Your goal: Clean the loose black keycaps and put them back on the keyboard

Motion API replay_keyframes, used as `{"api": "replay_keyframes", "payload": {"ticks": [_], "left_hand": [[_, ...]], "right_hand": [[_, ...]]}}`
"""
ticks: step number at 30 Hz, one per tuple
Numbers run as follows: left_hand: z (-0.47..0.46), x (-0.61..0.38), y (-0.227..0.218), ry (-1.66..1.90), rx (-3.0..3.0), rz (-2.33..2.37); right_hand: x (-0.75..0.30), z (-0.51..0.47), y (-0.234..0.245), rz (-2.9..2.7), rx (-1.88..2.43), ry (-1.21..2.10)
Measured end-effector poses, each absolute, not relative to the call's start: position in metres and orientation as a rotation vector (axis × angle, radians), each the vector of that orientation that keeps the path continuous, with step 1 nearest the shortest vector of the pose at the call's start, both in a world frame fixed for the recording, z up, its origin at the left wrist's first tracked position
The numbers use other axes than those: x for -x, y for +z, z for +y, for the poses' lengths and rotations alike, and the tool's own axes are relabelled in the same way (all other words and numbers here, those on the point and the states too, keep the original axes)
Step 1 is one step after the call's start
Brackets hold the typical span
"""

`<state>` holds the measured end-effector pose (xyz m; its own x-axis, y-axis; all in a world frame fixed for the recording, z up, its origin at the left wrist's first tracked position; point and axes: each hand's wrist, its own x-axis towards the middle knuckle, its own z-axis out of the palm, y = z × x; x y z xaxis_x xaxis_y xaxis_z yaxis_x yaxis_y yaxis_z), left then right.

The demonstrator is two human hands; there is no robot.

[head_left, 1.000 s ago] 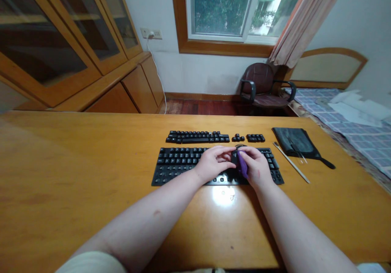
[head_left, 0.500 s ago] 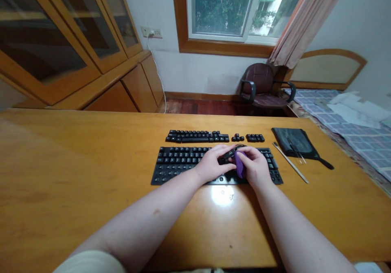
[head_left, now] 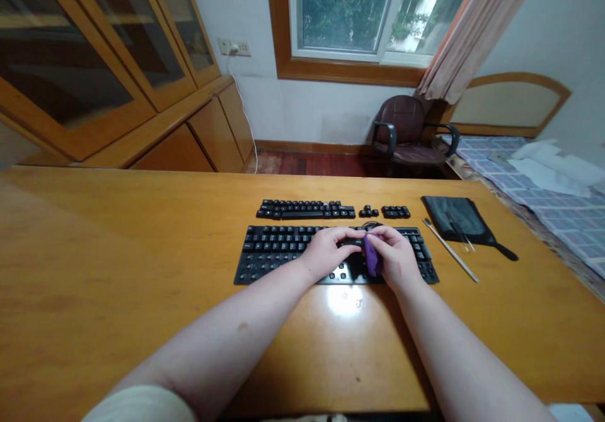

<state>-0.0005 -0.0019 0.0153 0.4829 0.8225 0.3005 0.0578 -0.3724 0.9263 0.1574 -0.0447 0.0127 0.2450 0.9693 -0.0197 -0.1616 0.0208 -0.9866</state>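
Pinches a small black piece [head_left: 353, 242] between the thumb and fingers of the left hand [head_left: 331, 253], back of the hand turned upward. Pinches a purple cloth [head_left: 372, 259] near its top with the right hand [head_left: 394, 255], thumb against bent fingers, letting the lower part of the cloth hang loose between the hands. Holds both hands close together, piece and cloth side by side. Cannot tell the exact shape of the piece, partly covered by fingers.

Has a black keyboard [head_left: 276, 247] directly below, lying lengthwise on the wooden table [head_left: 118, 239], with keycaps on the upper rows and bare key mounts in the lower left rows. Just beyond its far edge, a long block of loose keycaps [head_left: 305, 211], then a small cluster [head_left: 368, 211] and a short group [head_left: 396, 212], all in one line.

To the right of the keyboard, a pale stick [head_left: 451, 250] with a dark far tip, laid at a slant. Beside that, a black pouch [head_left: 451, 211] with a strap, and on it a slim two-pronged tool, reaching past the near edge.

Farther out, past the table, a dark red armchair [head_left: 403, 126] below a window [head_left: 343, 12] with a pink curtain [head_left: 477, 31]; at far right, a bed [head_left: 501, 154] with a checked cover; at left, a glass-doored cabinet [head_left: 144, 104].
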Motion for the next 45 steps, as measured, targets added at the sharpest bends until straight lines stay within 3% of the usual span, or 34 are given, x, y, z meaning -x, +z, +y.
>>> {"api": "replay_keyframes", "payload": {"ticks": [13,23,33,45], "left_hand": [[0.0,-0.001,0.013,1.221,-1.786,0.821],[-0.009,-0.002,0.007,1.077,-1.656,0.649],[-0.01,0.001,0.011,0.979,-1.994,0.522],[-0.005,-0.007,0.016,1.006,-1.362,0.809]], "right_hand": [[-0.158,-0.045,0.013,-1.06,1.159,0.972],[-0.156,-0.043,0.012,-0.944,1.143,1.126],[-0.153,-0.043,0.011,-0.921,1.168,1.205],[-0.155,-0.041,0.012,-0.967,1.141,1.079]]}}
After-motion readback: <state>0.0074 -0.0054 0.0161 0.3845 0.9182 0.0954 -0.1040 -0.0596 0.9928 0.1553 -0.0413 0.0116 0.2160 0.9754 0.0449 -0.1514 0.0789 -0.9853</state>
